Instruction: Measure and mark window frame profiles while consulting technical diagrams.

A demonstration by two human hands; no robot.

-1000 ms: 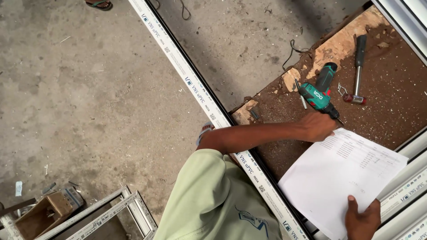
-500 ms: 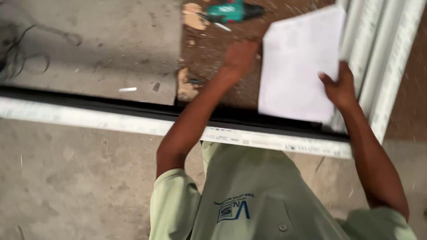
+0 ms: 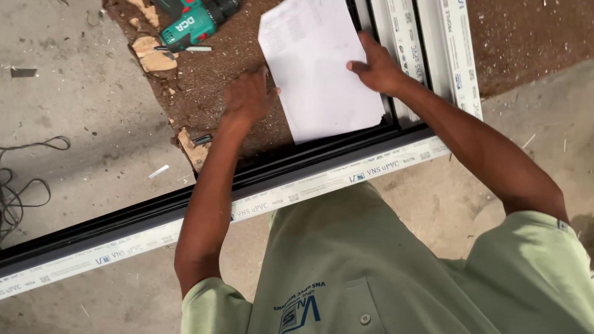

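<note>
We see the right hand (image 3: 378,67) gripping the white sheet of paper (image 3: 318,68) by its edge — over the brown board (image 3: 235,55) — while the left hand (image 3: 247,96) (fingers curled, holding nothing) touches the sheet's other edge.

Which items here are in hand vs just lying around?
In hand:
- white paper sheet, right hand on its edge
- left hand beside it

Lying about:
- green cordless drill
- cable on the concrete
- white window frame profile
</note>
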